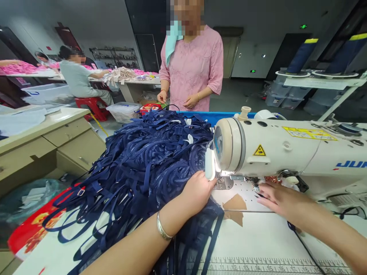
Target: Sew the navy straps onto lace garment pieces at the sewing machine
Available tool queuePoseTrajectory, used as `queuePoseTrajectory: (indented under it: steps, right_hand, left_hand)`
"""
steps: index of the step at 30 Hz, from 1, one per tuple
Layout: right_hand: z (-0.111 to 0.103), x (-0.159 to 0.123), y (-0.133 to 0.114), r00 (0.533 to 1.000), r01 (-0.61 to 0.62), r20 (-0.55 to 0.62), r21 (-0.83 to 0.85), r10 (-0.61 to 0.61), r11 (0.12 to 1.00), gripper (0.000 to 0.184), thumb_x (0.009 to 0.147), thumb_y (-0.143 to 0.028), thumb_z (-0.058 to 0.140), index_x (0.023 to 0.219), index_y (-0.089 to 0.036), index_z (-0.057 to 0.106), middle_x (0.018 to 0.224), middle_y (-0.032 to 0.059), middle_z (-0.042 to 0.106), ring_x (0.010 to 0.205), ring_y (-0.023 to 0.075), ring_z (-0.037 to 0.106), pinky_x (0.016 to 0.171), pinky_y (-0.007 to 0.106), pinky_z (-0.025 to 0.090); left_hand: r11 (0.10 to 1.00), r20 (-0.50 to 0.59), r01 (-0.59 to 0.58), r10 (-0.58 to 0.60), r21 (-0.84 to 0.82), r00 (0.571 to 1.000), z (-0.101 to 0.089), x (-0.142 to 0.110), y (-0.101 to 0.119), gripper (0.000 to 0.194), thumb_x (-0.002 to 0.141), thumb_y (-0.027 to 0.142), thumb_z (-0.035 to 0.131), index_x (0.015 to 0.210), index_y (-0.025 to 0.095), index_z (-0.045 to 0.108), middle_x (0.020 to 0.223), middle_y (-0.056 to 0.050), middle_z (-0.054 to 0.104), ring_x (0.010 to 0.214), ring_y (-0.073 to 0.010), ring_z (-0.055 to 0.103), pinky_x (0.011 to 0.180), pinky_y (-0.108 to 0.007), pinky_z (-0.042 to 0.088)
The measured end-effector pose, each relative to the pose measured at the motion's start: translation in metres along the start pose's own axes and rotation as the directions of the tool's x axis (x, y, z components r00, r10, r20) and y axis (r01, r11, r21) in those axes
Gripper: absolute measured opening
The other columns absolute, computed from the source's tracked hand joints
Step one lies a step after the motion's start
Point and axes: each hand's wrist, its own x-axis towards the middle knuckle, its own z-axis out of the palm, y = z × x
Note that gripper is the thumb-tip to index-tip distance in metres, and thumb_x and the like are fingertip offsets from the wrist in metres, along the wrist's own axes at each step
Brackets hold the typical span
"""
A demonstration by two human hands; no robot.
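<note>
My left hand [197,193], with a silver bangle on the wrist, is closed on the edge of a navy mesh garment [197,225] with straps, just left of the needle area. Its fingertips are partly hidden behind the hand. A white sewing machine [266,145] stands over that spot, its lamp lit and a white guard hanging in front of the needle. Under the machine's arm, my right hand [276,198] has its fingers drawn together beside small metal pieces [254,183]. A dark pointed tip shows at its fingers; what it belongs to is hidden.
A large heap of navy garments [149,152] covers the table's left side. Brown patches [235,202] lie on the machine bed, and a ruler strip [258,263] runs along the front edge. A person in pink [195,68] stands opposite. Thread cones [302,55] rise at right.
</note>
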Motion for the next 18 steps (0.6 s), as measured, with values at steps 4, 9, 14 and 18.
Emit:
queuePoseTrajectory:
  steps: [4, 9, 14, 18]
  right_hand:
    - [0.019, -0.037, 0.019, 0.999, 0.008, -0.04, -0.388, -0.025, 0.921, 0.023, 0.09, -0.033, 0.039, 0.1, -0.028, 0.06, 0.097, 0.0046, 0.064, 0.083, 0.0256, 0.063, 0.057, 0.036, 0.048]
    - [0.024, -0.04, -0.002, 0.995, -0.073, -0.093, -0.425, 0.036, 0.902, 0.042, 0.091, -0.016, 0.018, 0.101, -0.023, 0.058, 0.091, 0.0095, 0.063, 0.079, 0.0279, 0.062, 0.058, 0.039, 0.047]
    - [0.025, -0.012, -0.064, 0.982, -0.181, 0.123, 0.345, 0.146, 0.921, 0.033, 0.094, -0.035, 0.018, 0.107, -0.024, 0.046, 0.072, 0.0015, 0.063, 0.06, 0.0182, 0.062, 0.058, 0.029, 0.049]
    - [0.028, 0.017, -0.101, 0.942, -0.335, 0.233, 0.614, 0.242, 0.715, 0.023, 0.092, -0.043, 0.029, 0.086, -0.025, 0.041, 0.055, -0.0055, 0.057, 0.049, 0.0158, 0.057, 0.052, 0.026, 0.045]
  left_hand:
    - [1.0, -0.034, -0.028, 0.028, 0.012, 0.999, 0.003, -0.001, 0.0, 0.024, 0.092, 0.015, 0.044, 0.107, 0.016, 0.062, 0.087, -0.007, 0.062, 0.091, -0.021, 0.056, 0.089, -0.035, 0.043]
    - [1.0, -0.046, -0.023, 0.023, 0.012, 0.999, 0.001, -0.003, 0.0, 0.021, 0.092, 0.018, 0.044, 0.101, 0.017, 0.064, 0.086, -0.005, 0.062, 0.088, -0.021, 0.056, 0.087, -0.034, 0.043]
    - [0.999, -0.058, -0.027, 0.029, 0.022, 0.998, 0.002, -0.004, -0.001, 0.023, 0.093, 0.019, 0.041, 0.102, 0.018, 0.063, 0.085, -0.006, 0.06, 0.087, -0.0213, 0.055, 0.085, -0.034, 0.042]
    - [0.999, -0.064, -0.042, 0.042, 0.011, 0.997, 0.005, -0.004, -0.002, 0.021, 0.093, 0.018, 0.041, 0.096, 0.017, 0.062, 0.084, -0.005, 0.059, 0.086, -0.0211, 0.054, 0.084, -0.034, 0.042]
